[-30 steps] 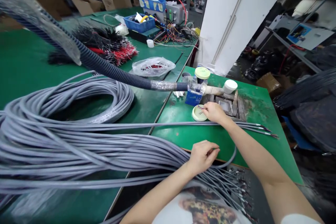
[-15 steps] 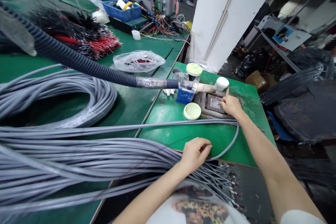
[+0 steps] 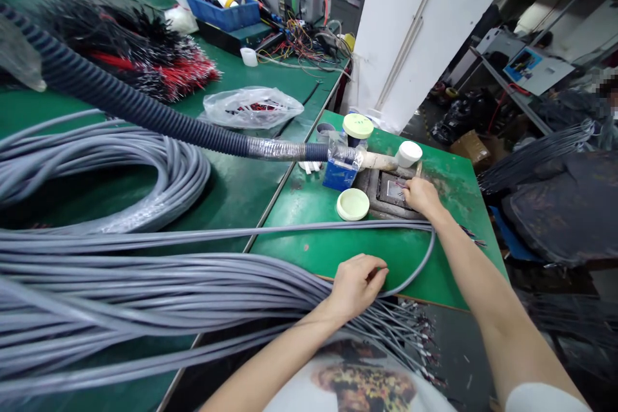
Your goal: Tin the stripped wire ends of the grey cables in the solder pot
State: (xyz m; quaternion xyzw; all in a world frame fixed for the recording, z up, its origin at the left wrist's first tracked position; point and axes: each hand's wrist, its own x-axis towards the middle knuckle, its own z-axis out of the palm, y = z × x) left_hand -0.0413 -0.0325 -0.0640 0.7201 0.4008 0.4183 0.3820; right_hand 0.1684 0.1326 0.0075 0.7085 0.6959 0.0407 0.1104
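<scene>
My right hand (image 3: 421,197) is closed on the stripped end of a grey cable, with thin wires (image 3: 402,185) poking out past the fingertips. Those wires are over the shiny square surface of a solder pot (image 3: 396,189) set in a dark, grimy housing. Beneath my right wrist a grey cable (image 3: 425,259) curves down toward my left hand (image 3: 357,280). The left fingers are curled, close to the edge of a large bundle of grey cables (image 3: 232,283); what they hold, if anything, is hidden. Wire ends (image 3: 425,335) of the bundle hang past the table edge.
A ribbed dark hose (image 3: 159,109) reaches across to the solder pot, propped on a blue box (image 3: 339,172). Around it stand a pale yellow lid (image 3: 353,205), a yellow-lidded jar (image 3: 358,127) and a white-lidded container (image 3: 409,153). Coiled cable (image 3: 186,180) lies left.
The wires in my right hand have shifted slightly over the solder pot. My left hand stays almost where it was. The view has moved a little.
</scene>
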